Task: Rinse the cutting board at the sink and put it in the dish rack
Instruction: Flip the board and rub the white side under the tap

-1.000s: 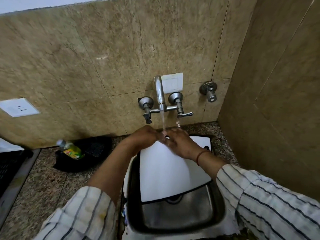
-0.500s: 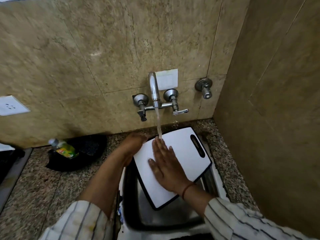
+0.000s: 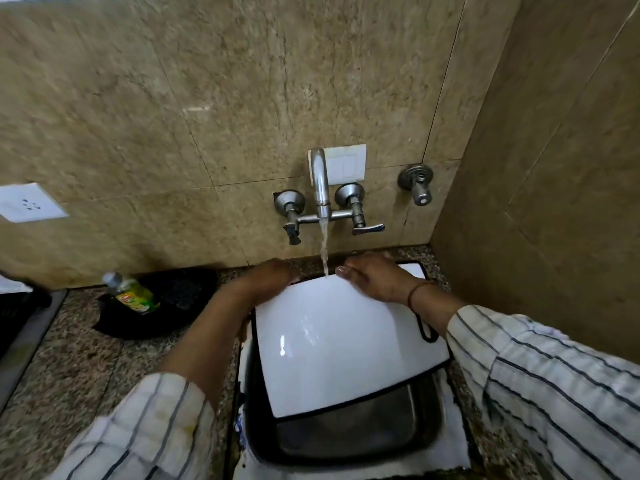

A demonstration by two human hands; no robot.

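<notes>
Fingers [image 3: 346,271] of both hands curled over the far edge of the white cutting board [image 3: 339,348], left hand [image 3: 273,275] at 11 o'clock, right hand [image 3: 377,278] at 1, board tilted over the steel sink [image 3: 346,441], tap [image 3: 320,181] streaming at 12, green bottle [image 3: 133,292] at 9.

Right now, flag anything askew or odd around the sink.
The dish soap bottle lies tipped on its side on a black cloth left of the sink. The cutting board tilts under the running tap on purpose.
</notes>
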